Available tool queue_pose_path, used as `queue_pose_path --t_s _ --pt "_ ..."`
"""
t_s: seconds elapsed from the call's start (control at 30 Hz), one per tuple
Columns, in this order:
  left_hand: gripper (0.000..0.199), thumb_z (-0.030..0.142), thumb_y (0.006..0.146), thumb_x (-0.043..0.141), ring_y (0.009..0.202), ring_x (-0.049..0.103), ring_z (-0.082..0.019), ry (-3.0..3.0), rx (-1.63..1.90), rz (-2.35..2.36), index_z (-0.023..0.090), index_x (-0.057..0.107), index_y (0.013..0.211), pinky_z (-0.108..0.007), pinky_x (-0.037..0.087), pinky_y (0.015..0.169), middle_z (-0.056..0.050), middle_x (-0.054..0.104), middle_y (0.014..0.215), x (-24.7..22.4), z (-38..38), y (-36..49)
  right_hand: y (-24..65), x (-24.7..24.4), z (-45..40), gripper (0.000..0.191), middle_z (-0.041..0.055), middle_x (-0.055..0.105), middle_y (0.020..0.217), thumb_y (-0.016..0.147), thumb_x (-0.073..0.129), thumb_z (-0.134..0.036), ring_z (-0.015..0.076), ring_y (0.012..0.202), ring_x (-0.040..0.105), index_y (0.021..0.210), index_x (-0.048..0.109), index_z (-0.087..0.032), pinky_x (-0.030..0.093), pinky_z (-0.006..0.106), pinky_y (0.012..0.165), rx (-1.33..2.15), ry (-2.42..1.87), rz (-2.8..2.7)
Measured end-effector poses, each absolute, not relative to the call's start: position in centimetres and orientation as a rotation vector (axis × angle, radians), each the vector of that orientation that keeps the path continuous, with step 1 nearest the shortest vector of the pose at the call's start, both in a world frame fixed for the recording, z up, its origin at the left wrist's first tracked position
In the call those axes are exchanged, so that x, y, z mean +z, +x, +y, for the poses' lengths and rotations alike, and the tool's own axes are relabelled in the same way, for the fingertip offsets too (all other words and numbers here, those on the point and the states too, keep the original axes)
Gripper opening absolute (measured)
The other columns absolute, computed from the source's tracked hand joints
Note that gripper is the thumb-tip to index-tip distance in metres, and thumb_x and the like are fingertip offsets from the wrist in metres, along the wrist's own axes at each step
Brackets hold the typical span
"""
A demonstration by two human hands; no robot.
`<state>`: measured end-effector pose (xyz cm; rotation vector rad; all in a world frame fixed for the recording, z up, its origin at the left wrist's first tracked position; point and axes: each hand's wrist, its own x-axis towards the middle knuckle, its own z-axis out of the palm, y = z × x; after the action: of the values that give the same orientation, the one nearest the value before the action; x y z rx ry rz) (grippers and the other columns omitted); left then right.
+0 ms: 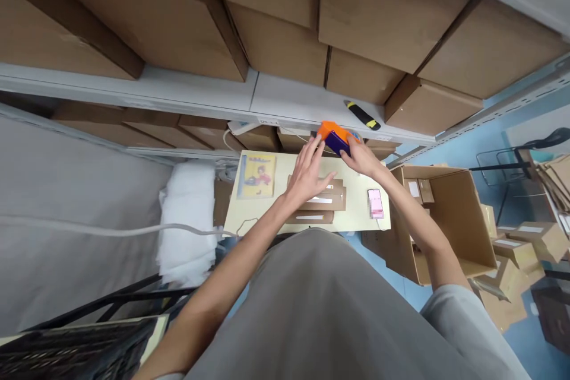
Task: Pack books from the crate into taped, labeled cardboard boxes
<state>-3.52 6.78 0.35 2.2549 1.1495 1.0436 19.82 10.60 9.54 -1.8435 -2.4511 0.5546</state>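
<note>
My right hand (361, 157) is closed around the right end of an orange and purple object (337, 138), held above the far edge of a small pale table (278, 214). Its exact kind I cannot make out. My left hand (307, 173) is open, fingers stretched forward, their tips at the object's left side; whether they touch it is unclear. Beneath my left hand, several flat brown cardboard parcels (320, 217) with white labels lie on the table. A yellow picture book (257, 176) is at the left, and a phone (375, 204) with a lit screen at the right.
A shelf edge (231, 108) loaded with cardboard boxes (276, 41) hangs over the table; a black and yellow cutter (363, 115) lies on it. Right of the table stands an open carton (449, 214) holding small parcels. White wrapping (187, 219) is at the left.
</note>
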Motion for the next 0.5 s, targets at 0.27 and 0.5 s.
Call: queue_pose_path --t_s 0.27,0.5 --pt "0.042 0.032 0.111 0.059 0.165 0.051 -0.031 1.945 1.271 1.309 0.021 0.068 0.151 -0.054 0.039 0.141 -0.014 0.062 0.17 4.4 11.7 -2.6 13.8 10.2 22.4 0.046 0.0299 0.072 0.142 0.112 0.042 -0.025 0.0445 0.14 0.065 0.151 0.053 -0.003 0.044 0.067 0.127 0.209 -1.806 -2.573" --pt "0.013 0.031 0.103 0.07 0.145 0.068 -0.031 1.655 1.156 1.535 0.024 0.081 0.102 -0.054 0.049 0.133 -0.009 0.077 0.147 0.3 6.4 -8.2 16.0 6.6 19.9 0.072 0.0218 0.037 0.185 0.119 0.024 -0.048 0.0445 0.172 0.032 0.184 0.025 -0.016 0.028 0.074 0.138 0.011 -1.757 -2.398"
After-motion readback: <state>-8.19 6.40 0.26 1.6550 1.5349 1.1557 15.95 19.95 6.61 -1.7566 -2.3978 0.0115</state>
